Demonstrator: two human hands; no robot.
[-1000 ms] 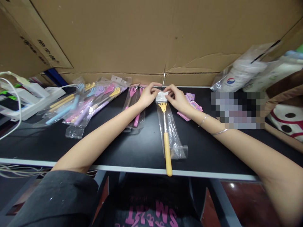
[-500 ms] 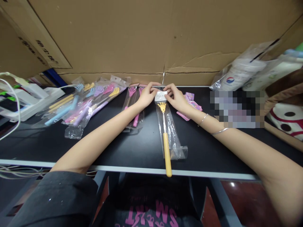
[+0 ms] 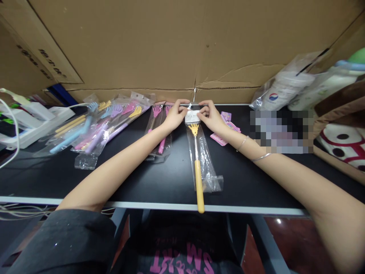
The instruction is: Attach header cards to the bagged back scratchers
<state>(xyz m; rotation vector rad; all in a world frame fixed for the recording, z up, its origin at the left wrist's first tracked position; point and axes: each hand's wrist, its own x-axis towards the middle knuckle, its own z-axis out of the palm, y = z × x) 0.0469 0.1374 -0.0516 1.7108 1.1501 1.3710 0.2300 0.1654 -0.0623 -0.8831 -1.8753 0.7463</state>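
A yellow back scratcher (image 3: 199, 186) with a small hand-shaped head and a metal stem lies on a clear plastic bag (image 3: 209, 167), its handle end past the desk's front edge. At the scratcher's head is a white printed card (image 3: 192, 117), by the bag's top end. My left hand (image 3: 176, 116) pinches the card's left side, fingers bent over the bag's top. From the other side, my right hand (image 3: 210, 116) grips the right edge with thumb and fingers. Whether the card sits inside the bag or on it, I cannot tell.
Bagged pink back scratchers (image 3: 162, 144) lie left of my left hand, with several more bagged scratchers (image 3: 88, 133) farther left. Pink cards (image 3: 221, 139) rest by my right wrist. A power strip (image 3: 42, 127) is at left, a bagged cup (image 3: 281, 91) at right. Cardboard (image 3: 128, 45) stands behind.
The view has shifted slightly to the right. Both hands stay at the white card, and the right fingers have curled in a little more around its edge.
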